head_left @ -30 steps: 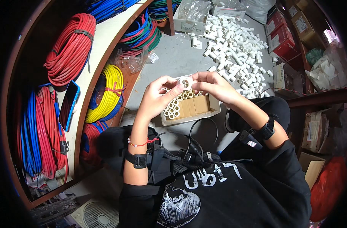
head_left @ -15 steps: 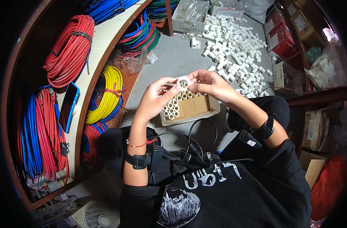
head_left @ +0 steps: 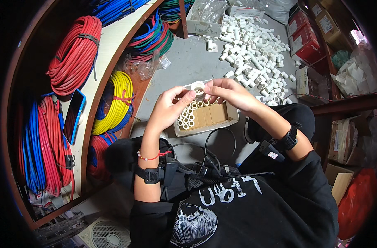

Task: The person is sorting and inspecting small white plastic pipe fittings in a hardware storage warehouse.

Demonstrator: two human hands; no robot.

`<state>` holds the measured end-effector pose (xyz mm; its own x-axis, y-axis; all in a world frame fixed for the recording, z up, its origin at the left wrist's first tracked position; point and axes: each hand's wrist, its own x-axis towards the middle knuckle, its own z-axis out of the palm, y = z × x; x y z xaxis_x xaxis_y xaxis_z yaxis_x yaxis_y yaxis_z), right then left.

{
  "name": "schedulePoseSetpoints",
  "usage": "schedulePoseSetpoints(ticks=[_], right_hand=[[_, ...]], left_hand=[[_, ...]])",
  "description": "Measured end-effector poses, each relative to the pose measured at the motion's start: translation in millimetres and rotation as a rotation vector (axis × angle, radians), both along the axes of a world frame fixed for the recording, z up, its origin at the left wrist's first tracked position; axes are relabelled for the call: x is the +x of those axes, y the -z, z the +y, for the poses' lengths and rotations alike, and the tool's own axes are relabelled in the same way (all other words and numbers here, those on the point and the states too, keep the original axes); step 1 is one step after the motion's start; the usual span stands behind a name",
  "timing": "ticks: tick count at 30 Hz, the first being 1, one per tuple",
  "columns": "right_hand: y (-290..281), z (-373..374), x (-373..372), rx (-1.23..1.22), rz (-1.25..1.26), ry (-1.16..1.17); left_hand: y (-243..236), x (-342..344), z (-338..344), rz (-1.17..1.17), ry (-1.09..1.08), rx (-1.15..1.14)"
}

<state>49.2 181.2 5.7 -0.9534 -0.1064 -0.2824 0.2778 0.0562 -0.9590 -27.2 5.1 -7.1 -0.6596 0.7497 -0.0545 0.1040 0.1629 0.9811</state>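
Between my two hands is a white plastic pipe fitting, its round opening turned up. My left hand is closed on its left side, thumb against the rim. From the right, my right hand pinches the fitting's edge with thumb and curled fingers. Just below them stands an open cardboard box on the floor. Small white ring-ended fittings are stood in rows along its left and far sides, and bare cardboard shows in the rest. My hands hide part of the far rows.
A large heap of loose white fittings covers the floor beyond the box. Shelves at left hold red cable coils, a yellow coil and a blue-edged phone. Red cartons stand at right. A black cable loops before my lap.
The fitting has turned and shifted slightly left in my hands. My right fingers have curled further under it; the box and heap look the same.
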Motion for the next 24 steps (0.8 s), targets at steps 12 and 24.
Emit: schedulePoseSetpoints(ticks=[12, 24], right_hand=[[9.0, -0.9, -0.7, -0.100, -0.035, -0.006], [3.7, -2.9, 0.7, -0.140, 0.017, 0.023]], left_hand=[[-5.3, -0.1, 0.1, -0.080, -0.018, 0.018], [1.1, -2.1, -0.6, -0.085, 0.000, 0.072]])
